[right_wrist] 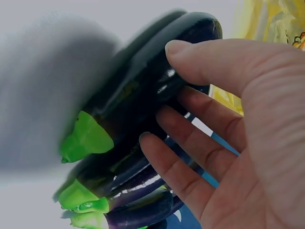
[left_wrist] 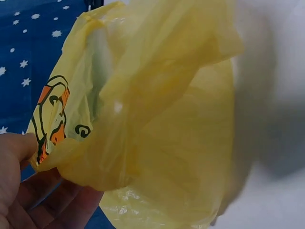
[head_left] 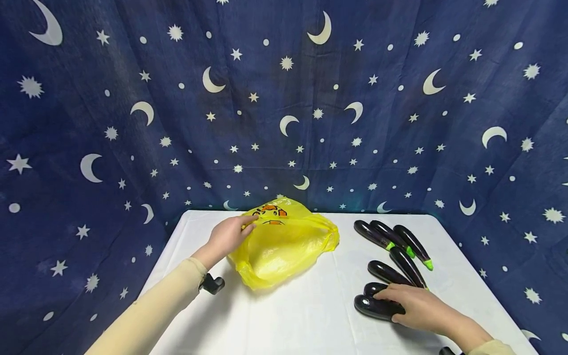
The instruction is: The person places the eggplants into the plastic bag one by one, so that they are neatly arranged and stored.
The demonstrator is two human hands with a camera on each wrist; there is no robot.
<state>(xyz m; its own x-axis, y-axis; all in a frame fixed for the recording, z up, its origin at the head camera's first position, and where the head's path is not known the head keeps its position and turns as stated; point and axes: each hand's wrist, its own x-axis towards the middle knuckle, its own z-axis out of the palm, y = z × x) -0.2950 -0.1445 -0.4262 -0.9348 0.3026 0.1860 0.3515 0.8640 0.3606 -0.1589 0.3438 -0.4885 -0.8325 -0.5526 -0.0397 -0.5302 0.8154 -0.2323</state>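
Note:
A yellow plastic bag [head_left: 284,251] with a black-and-orange printed figure lies on its side, its mouth spread toward me. My left hand [head_left: 228,235] pinches the rim at the bag's upper left; in the left wrist view, thumb and fingers meet at the bag's edge [left_wrist: 45,164]. At the front right, my right hand [head_left: 419,308] holds the nearest dark purple eggplant [head_left: 377,306], thumb on its near side and fingers on its far side. Its green stem cap [right_wrist: 88,138] shows in the right wrist view. A second eggplant [head_left: 374,288] lies against it, partly hidden by the hand.
Behind the right hand lie more eggplants: one [head_left: 382,272] beside another slanted one [head_left: 407,266], then several at the back right, including one [head_left: 412,244] near the table's edge. They rest on a white-covered table [head_left: 301,320]. A blue star-and-moon curtain [head_left: 284,123] hangs behind.

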